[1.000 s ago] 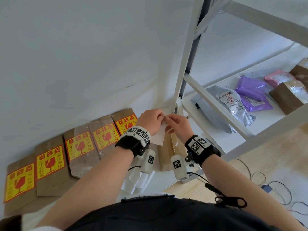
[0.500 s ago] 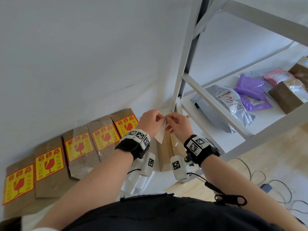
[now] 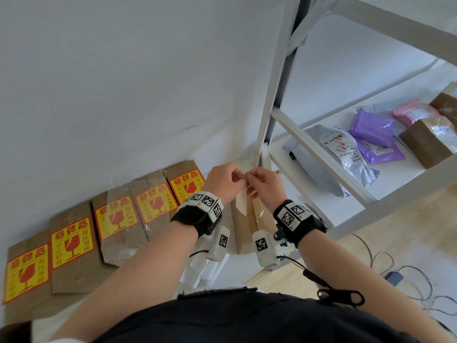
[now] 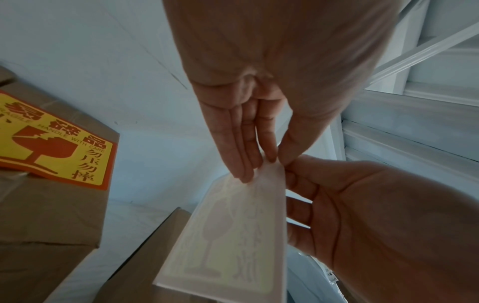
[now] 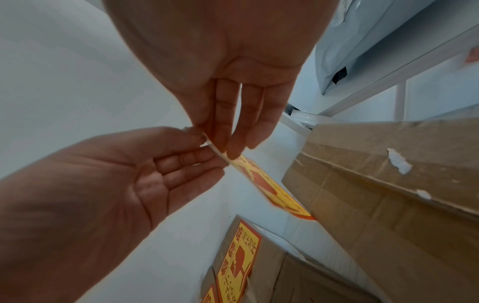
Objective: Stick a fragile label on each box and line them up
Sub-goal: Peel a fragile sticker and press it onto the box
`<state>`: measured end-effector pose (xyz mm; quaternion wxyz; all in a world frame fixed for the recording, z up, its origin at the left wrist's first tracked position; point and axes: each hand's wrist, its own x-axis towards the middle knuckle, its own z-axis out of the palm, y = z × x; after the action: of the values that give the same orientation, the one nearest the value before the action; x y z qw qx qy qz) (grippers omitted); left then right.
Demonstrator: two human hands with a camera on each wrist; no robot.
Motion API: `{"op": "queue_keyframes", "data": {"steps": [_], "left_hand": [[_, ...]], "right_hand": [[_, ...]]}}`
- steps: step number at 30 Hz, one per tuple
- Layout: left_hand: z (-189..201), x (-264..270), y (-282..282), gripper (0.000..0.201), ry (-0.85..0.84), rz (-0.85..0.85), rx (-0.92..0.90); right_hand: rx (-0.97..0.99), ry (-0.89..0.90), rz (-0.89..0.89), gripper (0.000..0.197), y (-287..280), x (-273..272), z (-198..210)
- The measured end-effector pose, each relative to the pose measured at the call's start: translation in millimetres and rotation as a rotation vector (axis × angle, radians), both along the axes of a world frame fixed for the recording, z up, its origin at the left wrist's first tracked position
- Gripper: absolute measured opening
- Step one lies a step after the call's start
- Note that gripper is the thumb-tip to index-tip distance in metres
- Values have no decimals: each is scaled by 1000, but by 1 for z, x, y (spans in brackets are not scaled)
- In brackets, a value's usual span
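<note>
Bright, even daylight — wrist views dimmer, edges warped, pics soft.

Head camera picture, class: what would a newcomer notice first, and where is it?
First, the row of labelled boxes along the wall at left, with bright yellow and red stickers. Next, at centre, the left hand and right hand pinch a label above a plain box.
</note>
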<state>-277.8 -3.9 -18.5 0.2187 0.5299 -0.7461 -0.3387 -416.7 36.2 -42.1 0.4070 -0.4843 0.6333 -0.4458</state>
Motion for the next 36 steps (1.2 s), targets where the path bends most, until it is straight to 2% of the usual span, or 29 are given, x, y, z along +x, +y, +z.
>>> {"op": "queue_keyframes", "data": {"steps": [10,16,20,27,32,36], "left_hand": [[1,2,2,8,11,5,19],[-6,4,-2,24,345,149,294],[-5,8,-3,21,477,163,372],[6,7,2,15,669,175,438],[8,5,7,18,683,174,403],[8,6,9,7,637,137,351]], "right_hand": [[-12,45,0,19,2,4,-3],[-59,85,-2,18,3,9,-1],[-52,2,7,16,2,12,3],[-40,-266,18,14,4,12,19],[-22,-312,8,11,8,8,22],[-3,-338,11,11,10,6,23]]}}
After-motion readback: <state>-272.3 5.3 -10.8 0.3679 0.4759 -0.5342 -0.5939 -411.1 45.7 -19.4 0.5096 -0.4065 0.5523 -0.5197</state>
